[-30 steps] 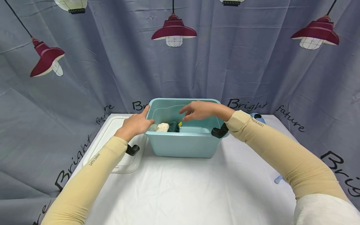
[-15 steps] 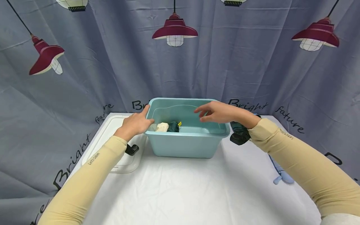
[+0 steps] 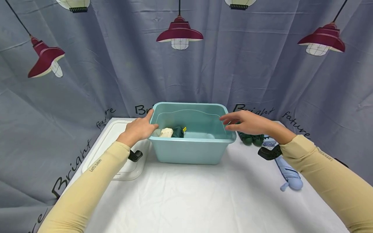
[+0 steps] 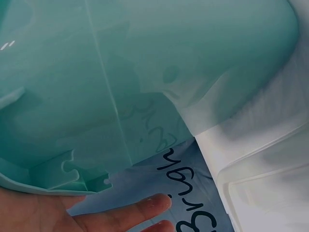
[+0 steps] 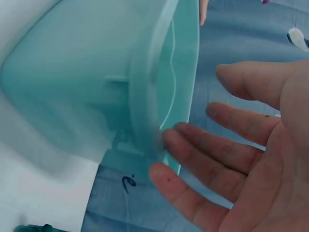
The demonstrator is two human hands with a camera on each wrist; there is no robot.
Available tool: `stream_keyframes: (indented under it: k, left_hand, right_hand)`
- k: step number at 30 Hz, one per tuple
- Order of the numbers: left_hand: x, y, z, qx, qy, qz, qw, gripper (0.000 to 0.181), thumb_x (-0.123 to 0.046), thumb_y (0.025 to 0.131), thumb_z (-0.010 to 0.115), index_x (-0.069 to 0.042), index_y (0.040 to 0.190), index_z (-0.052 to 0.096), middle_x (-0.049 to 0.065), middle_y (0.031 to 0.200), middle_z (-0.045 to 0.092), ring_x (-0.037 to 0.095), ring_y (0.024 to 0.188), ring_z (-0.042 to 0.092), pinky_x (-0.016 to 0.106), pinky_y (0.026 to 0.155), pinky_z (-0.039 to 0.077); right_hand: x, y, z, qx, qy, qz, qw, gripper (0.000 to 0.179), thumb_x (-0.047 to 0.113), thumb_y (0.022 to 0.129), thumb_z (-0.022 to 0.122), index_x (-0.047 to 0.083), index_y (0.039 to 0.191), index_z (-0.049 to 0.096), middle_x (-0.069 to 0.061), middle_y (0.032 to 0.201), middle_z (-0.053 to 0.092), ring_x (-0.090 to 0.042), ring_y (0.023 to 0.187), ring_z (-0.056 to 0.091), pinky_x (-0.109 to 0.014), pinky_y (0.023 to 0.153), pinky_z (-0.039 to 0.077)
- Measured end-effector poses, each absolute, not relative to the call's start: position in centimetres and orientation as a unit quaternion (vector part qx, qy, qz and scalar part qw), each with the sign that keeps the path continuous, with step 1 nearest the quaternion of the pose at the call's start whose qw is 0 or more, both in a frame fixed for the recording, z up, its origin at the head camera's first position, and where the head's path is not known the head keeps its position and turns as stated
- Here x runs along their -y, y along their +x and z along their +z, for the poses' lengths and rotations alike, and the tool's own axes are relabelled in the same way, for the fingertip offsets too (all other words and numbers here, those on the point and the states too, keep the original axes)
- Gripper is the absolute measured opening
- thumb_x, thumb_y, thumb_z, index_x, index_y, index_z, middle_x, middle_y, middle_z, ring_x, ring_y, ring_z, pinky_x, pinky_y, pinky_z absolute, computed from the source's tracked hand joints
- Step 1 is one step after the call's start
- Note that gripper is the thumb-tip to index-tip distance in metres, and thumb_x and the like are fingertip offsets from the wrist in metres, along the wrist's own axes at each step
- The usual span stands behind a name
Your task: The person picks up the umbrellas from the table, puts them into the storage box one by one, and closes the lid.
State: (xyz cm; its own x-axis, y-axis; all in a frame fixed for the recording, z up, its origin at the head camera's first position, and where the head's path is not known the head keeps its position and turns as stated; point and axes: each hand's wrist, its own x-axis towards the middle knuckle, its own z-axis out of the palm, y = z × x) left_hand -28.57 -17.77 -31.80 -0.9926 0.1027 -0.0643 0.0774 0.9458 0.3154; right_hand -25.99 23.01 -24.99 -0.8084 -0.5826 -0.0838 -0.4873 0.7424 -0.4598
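Note:
A teal plastic bin (image 3: 192, 150) stands open at the far side of the table. Inside at its left lie a cream bundle (image 3: 166, 132), a dark green bundle (image 3: 177, 132) with a yellow tab, and a pale grey-green item (image 3: 156, 132). My left hand (image 3: 139, 129) rests at the bin's left rim, index finger extended along it and thumb over the inside. At the right rim hovers my right hand (image 3: 247, 123), holding nothing. Its fingers are spread and loosely bent in the right wrist view, where contact with the rim (image 5: 145, 96) cannot be told.
A translucent white lid (image 3: 135, 166) lies on the table left of the bin. To the right are dark green bundles (image 3: 252, 139), partly behind my right hand, and a long light blue fabric bundle (image 3: 289, 174) with a small tab. A grey curtain (image 3: 186, 74) hangs behind.
My right hand has moved right, from over the bin's middle to its right rim, uncovering more of the green and blue bundles. My left hand stays at the left rim.

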Motion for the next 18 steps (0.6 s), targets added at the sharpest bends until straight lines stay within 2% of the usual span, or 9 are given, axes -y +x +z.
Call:
stream_keyframes:
  k: [4,11,18]
  left_hand:
    - [17.9,-28.6,-31.9,-0.985,0.050,0.159,0.036,0.082,-0.050,0.097,0.044,-0.027,0.164,0.004,0.026,0.137,0.058,0.038,0.109,0.063,0.047,0.071,0.047]
    - [18.0,-28.7,-31.8,-0.987,0.046,0.152,0.035,0.082,-0.052,0.096,0.043,-0.029,0.163,0.004,0.025,0.133,0.060,0.036,0.103,0.063,0.046,0.068,0.045]
    - [17.8,-28.6,-31.7,-0.986,0.047,0.154,0.043,0.082,-0.052,0.096,0.043,-0.030,0.163,0.003,0.024,0.134,0.060,0.037,0.105,0.063,0.046,0.069,0.046]
  right_hand:
    - [-24.1,-25.5,-25.3,-0.932,-0.271,-0.220,0.097,0.046,0.031,0.101,0.062,0.017,0.145,0.055,-0.010,0.136,0.064,-0.032,0.127,0.058,-0.054,0.099,0.047]
    - [-25.9,-24.9,-25.2,-0.939,-0.244,-0.228,0.084,0.053,0.028,0.102,0.061,0.010,0.150,0.048,-0.015,0.134,0.064,-0.038,0.128,0.057,-0.058,0.100,0.046]
    - [-28.7,-24.7,-26.1,-0.947,-0.220,-0.217,0.085,0.052,0.029,0.102,0.060,0.008,0.149,0.049,-0.015,0.132,0.064,-0.038,0.124,0.058,-0.058,0.097,0.047]
